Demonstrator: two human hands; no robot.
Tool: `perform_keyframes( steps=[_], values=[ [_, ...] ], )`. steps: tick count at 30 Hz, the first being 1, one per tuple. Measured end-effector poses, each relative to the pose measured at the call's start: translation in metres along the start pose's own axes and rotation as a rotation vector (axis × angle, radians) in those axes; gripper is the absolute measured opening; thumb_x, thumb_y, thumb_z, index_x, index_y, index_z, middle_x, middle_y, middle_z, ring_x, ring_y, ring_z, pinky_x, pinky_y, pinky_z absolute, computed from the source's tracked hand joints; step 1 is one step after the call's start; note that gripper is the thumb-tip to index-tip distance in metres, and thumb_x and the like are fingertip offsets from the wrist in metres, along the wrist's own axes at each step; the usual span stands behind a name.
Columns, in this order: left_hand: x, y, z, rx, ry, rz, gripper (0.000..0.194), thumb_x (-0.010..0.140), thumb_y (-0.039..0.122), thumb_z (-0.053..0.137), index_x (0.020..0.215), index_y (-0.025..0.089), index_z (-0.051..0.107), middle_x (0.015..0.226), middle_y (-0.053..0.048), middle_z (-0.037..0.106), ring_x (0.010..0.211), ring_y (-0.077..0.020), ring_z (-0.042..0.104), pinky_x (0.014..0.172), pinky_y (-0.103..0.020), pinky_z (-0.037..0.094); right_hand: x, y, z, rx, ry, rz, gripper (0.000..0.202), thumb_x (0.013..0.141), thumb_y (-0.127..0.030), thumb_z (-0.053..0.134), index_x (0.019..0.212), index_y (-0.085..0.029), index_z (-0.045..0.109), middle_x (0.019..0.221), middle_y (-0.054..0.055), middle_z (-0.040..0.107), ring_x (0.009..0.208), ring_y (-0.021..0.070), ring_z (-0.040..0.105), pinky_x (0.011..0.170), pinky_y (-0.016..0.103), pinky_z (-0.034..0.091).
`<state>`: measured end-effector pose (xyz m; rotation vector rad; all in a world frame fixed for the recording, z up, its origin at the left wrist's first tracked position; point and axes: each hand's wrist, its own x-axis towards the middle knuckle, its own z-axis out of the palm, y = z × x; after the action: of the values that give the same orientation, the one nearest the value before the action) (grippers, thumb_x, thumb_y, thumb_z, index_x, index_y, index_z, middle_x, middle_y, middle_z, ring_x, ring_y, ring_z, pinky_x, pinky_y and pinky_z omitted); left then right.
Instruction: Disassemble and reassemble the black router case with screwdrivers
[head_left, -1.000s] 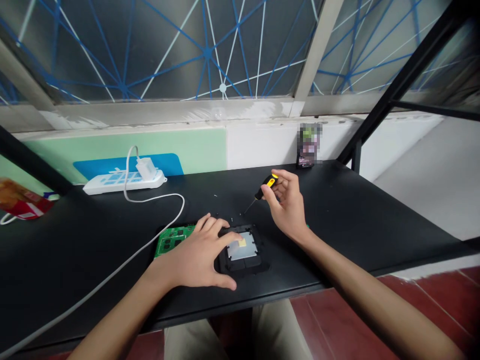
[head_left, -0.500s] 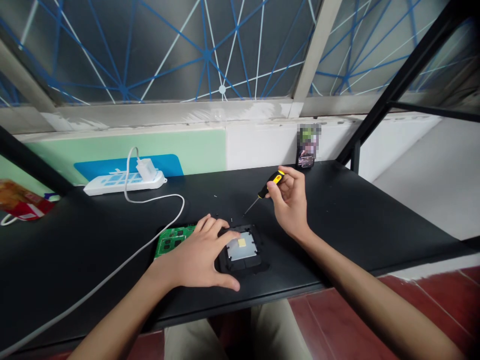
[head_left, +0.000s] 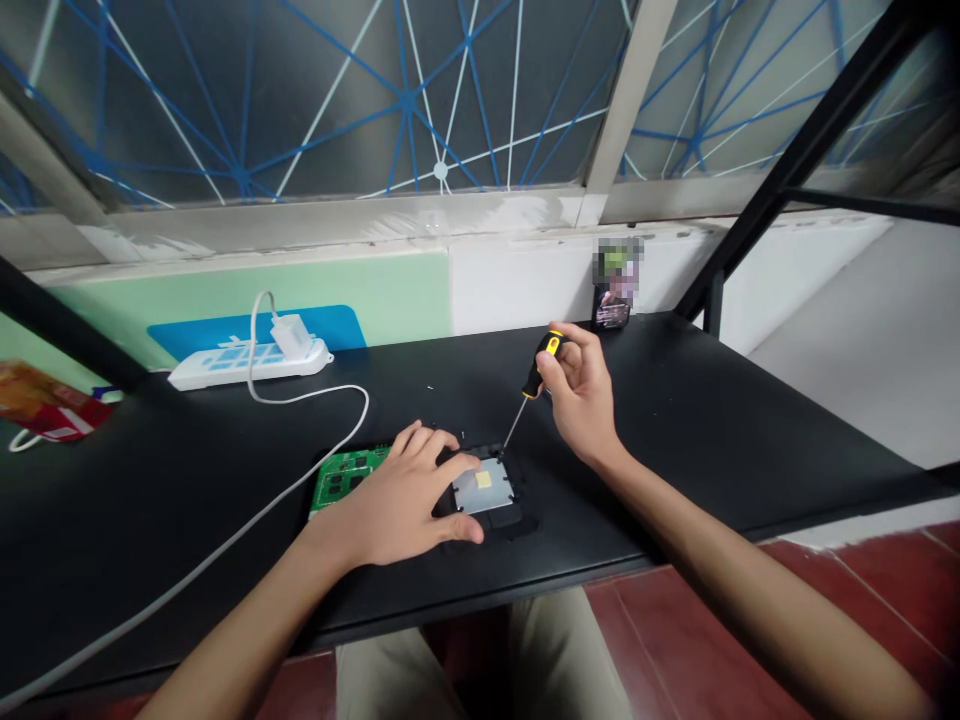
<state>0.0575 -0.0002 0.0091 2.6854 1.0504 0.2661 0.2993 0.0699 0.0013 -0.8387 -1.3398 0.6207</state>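
Note:
In my right hand (head_left: 581, 395) is a black and yellow screwdriver (head_left: 543, 363), gripped by its handle. Its thin shaft slants down, and the tip is at the upper right corner of a silver metal plate (head_left: 491, 499) with a small pale yellow square (head_left: 484, 480) on it. A black housing (head_left: 504, 517) surrounds this plate. My left hand (head_left: 405, 490) lies over the left part of the housing, fingers spread, forefinger and thumb reaching toward the plate. Partly beneath that hand and wrist is a green circuit board (head_left: 343, 478).
A white power strip (head_left: 225, 365) with a plugged-in charger (head_left: 292, 338) lies at the back left. Its white cable (head_left: 247, 530) crosses the left side of the black table (head_left: 720, 440). A phone (head_left: 612, 305) leans on the wall; a red packet (head_left: 56, 400) is far left.
My right hand has tilted the screwdriver more upright and brought its tip from the table behind the housing to the plate's upper right corner. My left thumb has shifted slightly upward.

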Motion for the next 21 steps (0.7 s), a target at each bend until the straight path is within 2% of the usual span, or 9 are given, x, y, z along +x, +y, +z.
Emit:
perform_keyframes(
  steps=[12, 21],
  values=[
    [0.0015, 0.0035, 0.0014, 0.031, -0.002, 0.027, 0.065, 0.096, 0.069, 0.047, 0.146, 0.027, 0.05, 0.14, -0.015, 0.047, 0.136, -0.0378, 0.041, 0.117, -0.066, 0.022, -0.0033, -0.0005, 0.0007, 0.0, -0.062, 0.006, 0.032, 0.093, -0.036, 0.062, 0.123, -0.03, 0.052, 0.077, -0.002, 0.046, 0.065, 0.0134, 0.051, 0.053, 0.03, 0.052],
    [0.0048, 0.005, 0.0068, 0.071, 0.006, 0.029, 0.064, 0.094, 0.07, 0.05, 0.144, 0.029, 0.052, 0.135, -0.013, 0.051, 0.135, -0.0344, 0.043, 0.119, -0.064, 0.019, -0.0055, 0.0029, -0.0003, -0.024, -0.099, 0.005, 0.033, 0.094, -0.037, 0.061, 0.126, -0.032, 0.051, 0.079, -0.002, 0.046, 0.065, 0.0137, 0.051, 0.054, 0.031, 0.052]
  ],
)
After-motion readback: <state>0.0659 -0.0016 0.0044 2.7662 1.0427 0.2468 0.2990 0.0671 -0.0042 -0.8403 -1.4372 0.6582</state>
